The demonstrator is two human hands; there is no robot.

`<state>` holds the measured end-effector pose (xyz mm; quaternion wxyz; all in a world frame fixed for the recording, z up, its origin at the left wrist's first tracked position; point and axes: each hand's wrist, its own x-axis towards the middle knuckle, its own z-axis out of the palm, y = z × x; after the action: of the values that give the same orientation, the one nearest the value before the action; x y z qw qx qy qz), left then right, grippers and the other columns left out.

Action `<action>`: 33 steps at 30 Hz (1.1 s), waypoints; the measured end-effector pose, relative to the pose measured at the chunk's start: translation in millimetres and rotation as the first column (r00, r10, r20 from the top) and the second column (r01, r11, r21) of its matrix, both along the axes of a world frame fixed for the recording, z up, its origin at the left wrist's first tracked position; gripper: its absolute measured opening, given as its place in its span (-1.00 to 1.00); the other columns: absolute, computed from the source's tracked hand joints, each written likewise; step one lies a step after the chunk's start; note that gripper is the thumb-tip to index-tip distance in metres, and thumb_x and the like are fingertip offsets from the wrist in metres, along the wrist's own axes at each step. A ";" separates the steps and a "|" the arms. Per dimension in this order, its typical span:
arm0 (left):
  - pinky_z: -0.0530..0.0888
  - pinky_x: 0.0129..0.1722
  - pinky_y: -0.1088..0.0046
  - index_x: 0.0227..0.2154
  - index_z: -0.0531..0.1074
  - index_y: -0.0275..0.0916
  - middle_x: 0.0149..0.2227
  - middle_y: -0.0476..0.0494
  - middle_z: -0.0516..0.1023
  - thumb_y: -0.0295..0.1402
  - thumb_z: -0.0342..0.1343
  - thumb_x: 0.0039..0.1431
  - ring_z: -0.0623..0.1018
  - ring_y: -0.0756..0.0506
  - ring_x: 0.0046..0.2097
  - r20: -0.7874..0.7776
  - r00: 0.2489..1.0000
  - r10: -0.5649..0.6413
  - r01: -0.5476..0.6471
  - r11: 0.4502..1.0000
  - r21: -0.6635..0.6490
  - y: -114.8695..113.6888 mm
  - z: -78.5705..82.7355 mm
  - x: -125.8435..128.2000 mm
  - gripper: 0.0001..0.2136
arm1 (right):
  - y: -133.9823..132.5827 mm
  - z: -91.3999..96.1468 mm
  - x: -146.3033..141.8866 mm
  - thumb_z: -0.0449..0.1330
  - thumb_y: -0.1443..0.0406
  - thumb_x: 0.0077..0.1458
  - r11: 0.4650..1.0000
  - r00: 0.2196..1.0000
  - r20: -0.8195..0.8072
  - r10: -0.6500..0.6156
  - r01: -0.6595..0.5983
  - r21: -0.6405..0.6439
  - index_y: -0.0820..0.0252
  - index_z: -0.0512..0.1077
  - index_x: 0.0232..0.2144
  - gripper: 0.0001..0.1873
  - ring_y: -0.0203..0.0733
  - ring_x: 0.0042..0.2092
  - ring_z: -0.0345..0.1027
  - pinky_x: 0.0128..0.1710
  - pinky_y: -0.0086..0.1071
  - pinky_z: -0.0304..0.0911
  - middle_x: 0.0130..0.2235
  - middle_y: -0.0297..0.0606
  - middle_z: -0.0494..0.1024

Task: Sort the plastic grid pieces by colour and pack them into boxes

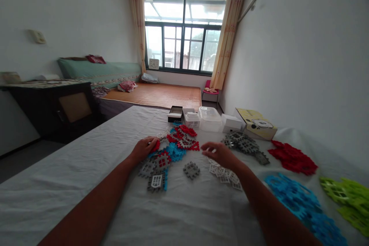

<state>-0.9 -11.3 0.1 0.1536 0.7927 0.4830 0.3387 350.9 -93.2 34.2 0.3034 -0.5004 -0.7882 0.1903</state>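
Far off to the left of the left fingers, a dark cabinet (49, 107) is seen, and beyond those fingers a bed (161, 91) is placed beneath a window (184, 27). On a table covered with a white sheet (95, 153), the left hand (145, 148) is laid at the left edge of a mixed heap (175, 152) of red, blue and grey toothed plastic pieces. Its fingers are curled over a red piece (156, 145); whether it is pinched cannot be told. Nearer the wearer than these fingers, a grey piece with a white window (157, 181) is set. Beyond the heap, a black box (175, 113) and a clear tub (210, 117) are lined up. Between the two hands, nearer the wearer, a loose grey piece (191, 170) is left lying flat. The right hand (217, 153) is held with its fingers loosely bent and apart, pointed toward the heap. Just nearer than that hand, small white frames (225, 177) are scattered. To the right of its fingers, a grey pile (242, 143), a red pile (292, 157), a blue pile (302, 203) and a green pile (348, 200) are spread; a yellow box (255, 123) is stood behind the grey one.
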 end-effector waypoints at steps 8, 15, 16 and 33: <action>0.37 -0.06 0.46 -0.25 0.53 -0.21 -0.15 -0.13 0.58 -0.04 -0.17 0.21 0.52 -0.14 -0.09 -0.006 1.000 -0.002 0.002 1.000 0.012 0.4 0.1 0.0 -0.56 | -32.9 -6.2 -61.4 0.30 0.24 -0.16 0.975 0.928 0.329 0.176 -0.210 0.072 0.03 0.44 -0.10 -0.53 -0.12 -0.10 0.29 -0.07 -0.33 0.19 -0.12 -0.31 0.52; 0.38 -0.06 0.45 -0.26 0.53 -0.17 -0.15 -0.12 0.58 -0.04 -0.17 0.20 0.51 -0.15 -0.09 0.009 1.000 -0.012 0.012 1.000 0.005 0.5 1.7 -0.4 -0.57 | 9.6 0.2 28.8 0.12 0.35 -0.06 0.934 0.926 0.224 -0.305 0.244 0.262 0.26 0.38 -0.07 -0.58 -0.04 -0.07 0.31 0.01 -0.17 0.10 -0.07 -0.09 0.49; 0.38 -0.06 0.44 -0.26 0.53 -0.17 -0.15 -0.12 0.58 -0.04 -0.16 0.20 0.51 -0.15 -0.09 0.015 1.000 -0.013 0.013 1.000 0.005 0.5 1.7 -0.4 -0.57 | 14.9 -1.7 47.2 0.12 0.32 -0.05 0.895 0.891 0.211 -0.402 0.333 0.298 0.27 0.37 -0.08 -0.59 -0.03 -0.07 0.32 0.00 -0.15 0.11 -0.08 -0.07 0.49; 0.46 -0.15 0.43 -0.29 0.56 -0.20 -0.11 -0.15 0.53 -0.12 0.01 0.13 0.50 -0.12 -0.10 0.156 0.959 -0.238 0.245 0.969 -0.031 -12.9 2.0 13.3 -0.68 | -13.6 30.5 -20.9 0.07 0.21 0.11 0.922 0.975 0.160 -0.156 0.086 0.379 0.09 0.36 -0.02 -0.64 -0.08 0.09 0.21 0.08 -0.13 0.13 0.05 -0.18 0.41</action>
<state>12.4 -24.1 2.1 0.2497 0.8136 0.3780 0.3644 330.0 -106.8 64.7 0.3279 -0.4980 -0.8023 -0.0283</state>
